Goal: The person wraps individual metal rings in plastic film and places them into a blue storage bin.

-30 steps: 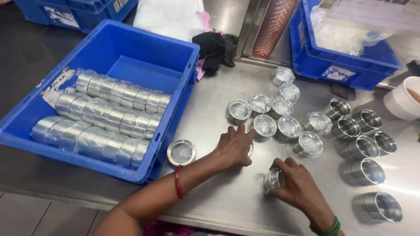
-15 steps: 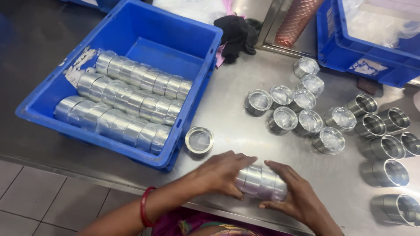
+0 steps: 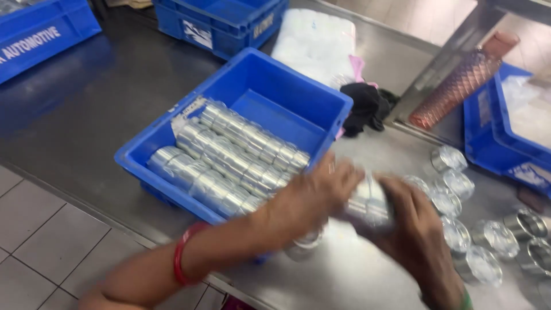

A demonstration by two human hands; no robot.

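Setting: steel bench (image 3: 86, 109) above a tiled floor, with blue crates along its far edge and at its right end.
Blue crate: the open bin (image 3: 270, 95) stands near the bench's front edge, left of the hands, its left half packed with rows of shiny metal cups (image 3: 224, 155) lying on their sides, while its far right part is bare.
Left hand: the left hand (image 3: 318, 192), a red bangle on its wrist, presses against the left end of a short row of nested metal cups (image 3: 367, 201).
Right hand: the right hand (image 3: 416, 224) closes over the row's right end, so both hands are clamped on it from either side.
Change: half a second ago the same row lay low by the bench's front edge, pressed between the hands; now it is lifted and blurred, carried up beside the bin's right wall.
Meaning: judging by that, the gathered cups look bound for the bin, joining the rows already there.
Loose cups: single cups (image 3: 459, 227) stand upright toward the bench's right end, just beyond the right hand, not yet gathered.
Far side: a black cloth (image 3: 364, 109) and a white bundle (image 3: 313, 43) lie behind the bin.
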